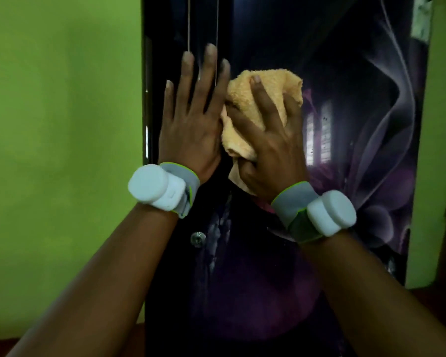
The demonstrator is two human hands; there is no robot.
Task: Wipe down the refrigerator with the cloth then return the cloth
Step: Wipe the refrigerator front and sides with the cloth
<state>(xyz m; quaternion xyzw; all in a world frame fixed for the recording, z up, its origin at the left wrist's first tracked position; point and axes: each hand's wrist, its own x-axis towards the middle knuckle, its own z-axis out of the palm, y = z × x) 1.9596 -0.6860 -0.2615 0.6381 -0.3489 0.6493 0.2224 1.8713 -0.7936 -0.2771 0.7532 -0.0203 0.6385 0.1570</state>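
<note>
The right hand (265, 140) clutches the bunched orange cloth (255, 99) against the glossy refrigerator (345, 124) door, pressing to wipe; the left hand (193, 119) lies flat with fingers straight beside it, probably steadying the door.

orange cloth (265, 91); purple-swirled refrigerator (358, 124)
</note>
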